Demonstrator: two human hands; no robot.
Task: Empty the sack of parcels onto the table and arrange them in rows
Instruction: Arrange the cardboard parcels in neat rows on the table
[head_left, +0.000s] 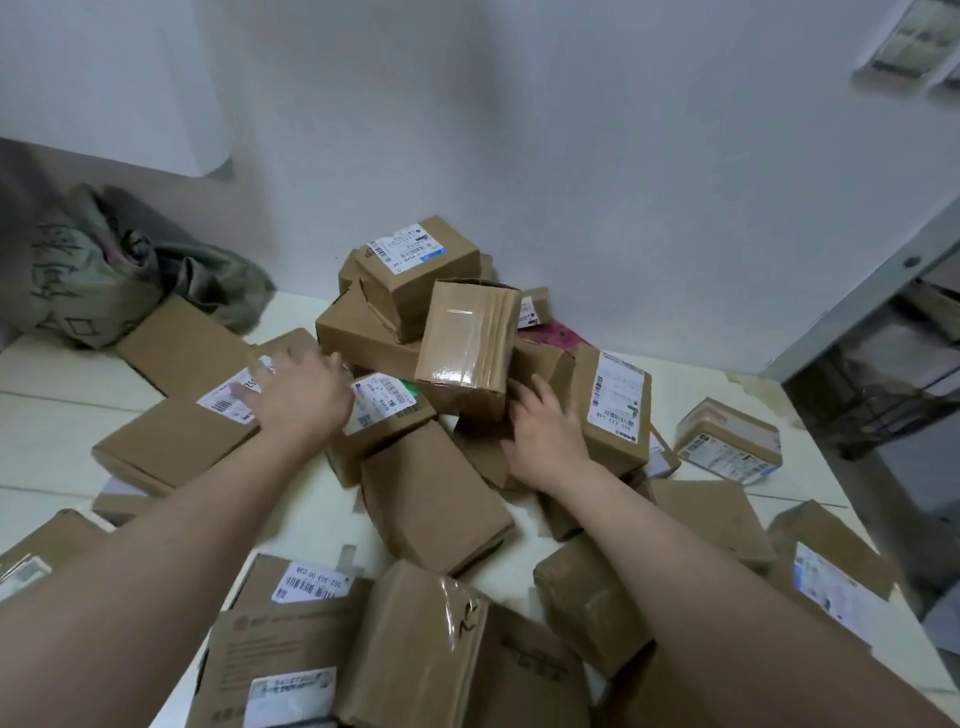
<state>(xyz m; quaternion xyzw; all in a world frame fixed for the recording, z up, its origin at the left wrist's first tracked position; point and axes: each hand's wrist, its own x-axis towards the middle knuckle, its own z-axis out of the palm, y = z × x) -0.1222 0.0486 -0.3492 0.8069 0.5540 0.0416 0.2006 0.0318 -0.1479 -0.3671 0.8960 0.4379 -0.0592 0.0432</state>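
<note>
Head view, both arms reach forward over the table (49, 387).

- Sack (98, 283): green, crumpled and slack, lies at the far left of the table against the wall. Black writing on its side.
- Parcels: brown cardboard boxes, loose on the table, not in rows. Main pile (395, 332) stands mid-table at the wall. Others lie scattered toward the near edge and to both sides.
- Top box (421, 260): white label up, sits on the pile.
- Taped box (467, 348): tilted, leans on the front of the pile, glossy tape on its face.
- Labelled box (615, 410): tilted on edge, just right of the taped box, long white label facing up.
- Flat box (176, 447): left of the pile, label at its far corner.
- Small box (727, 441): alone at the right, well apart from the pile.
- Left hand (301, 397): motion-blurred, palm down, fingers spread over the flat box's label. Contact cannot be told.
- Right hand (545, 431): palm down, fingers straight, between the taped box and the labelled box, thumb touching the taped box's lower edge. Holds nothing.
- Shelf (878, 332): grey metal, at the right beyond the table.
</note>
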